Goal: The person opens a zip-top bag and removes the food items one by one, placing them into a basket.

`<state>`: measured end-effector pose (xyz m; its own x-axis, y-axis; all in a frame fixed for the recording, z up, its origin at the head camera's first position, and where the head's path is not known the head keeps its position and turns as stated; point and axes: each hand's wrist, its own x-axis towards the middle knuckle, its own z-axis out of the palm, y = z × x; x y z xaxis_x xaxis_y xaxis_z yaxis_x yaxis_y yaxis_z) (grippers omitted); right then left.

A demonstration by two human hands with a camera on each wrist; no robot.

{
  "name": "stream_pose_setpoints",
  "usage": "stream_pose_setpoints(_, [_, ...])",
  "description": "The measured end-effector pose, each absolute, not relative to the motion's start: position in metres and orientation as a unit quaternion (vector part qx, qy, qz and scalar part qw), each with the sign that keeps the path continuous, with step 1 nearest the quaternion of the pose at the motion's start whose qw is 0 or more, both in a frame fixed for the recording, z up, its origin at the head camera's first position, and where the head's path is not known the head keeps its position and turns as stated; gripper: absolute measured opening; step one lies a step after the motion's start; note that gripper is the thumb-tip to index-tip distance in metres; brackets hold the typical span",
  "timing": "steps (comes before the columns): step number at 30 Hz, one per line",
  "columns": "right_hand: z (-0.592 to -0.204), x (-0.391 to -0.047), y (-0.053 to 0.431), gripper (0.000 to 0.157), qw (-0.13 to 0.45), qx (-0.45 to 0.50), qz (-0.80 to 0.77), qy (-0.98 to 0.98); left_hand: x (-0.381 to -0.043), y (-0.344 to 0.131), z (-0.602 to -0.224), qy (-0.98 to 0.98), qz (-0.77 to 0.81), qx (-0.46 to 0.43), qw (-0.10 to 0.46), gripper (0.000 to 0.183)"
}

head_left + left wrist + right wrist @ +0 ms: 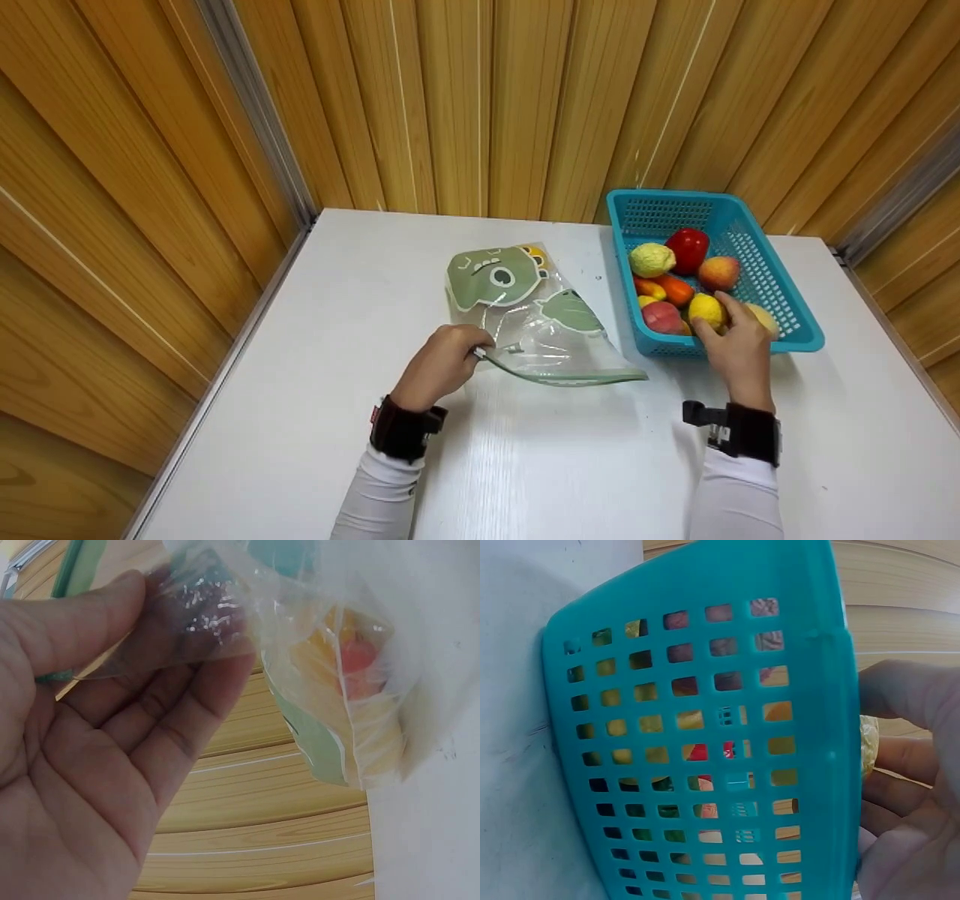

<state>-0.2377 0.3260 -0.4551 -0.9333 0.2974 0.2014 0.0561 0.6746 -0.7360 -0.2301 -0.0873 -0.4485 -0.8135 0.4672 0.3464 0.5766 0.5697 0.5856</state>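
My left hand pinches the edge of a clear zip bag by one corner of its green-striped mouth. The bag lies flat-looking on the table, printed with green cartoon shapes. In the left wrist view the clear film runs between thumb and fingers. Over the near side of a teal basket, my right hand grips a yellow lemon between thumb and fingers. The right wrist view shows the lemon just past the basket rim, its lower part hidden by the wall.
Around the lemon in the basket lie a red apple, a peach, a pale green bumpy fruit, an orange carrot-like piece and a pinkish fruit. The white table meets wood-patterned walls behind and at the sides.
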Motion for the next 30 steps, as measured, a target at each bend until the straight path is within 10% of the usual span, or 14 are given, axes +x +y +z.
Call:
stream_pose_setpoints(13, [-0.439,-0.228,0.313,0.048,0.196,-0.071,0.438,-0.874,-0.229,-0.088,-0.448,-0.882,-0.359,-0.294,0.078,0.019])
stream_pose_setpoints(30, [-0.388,-0.174,0.245,0.045,0.167,0.252,0.409,-0.861,-0.228,-0.089,-0.449,-0.883,-0.356,-0.293,0.09,0.019])
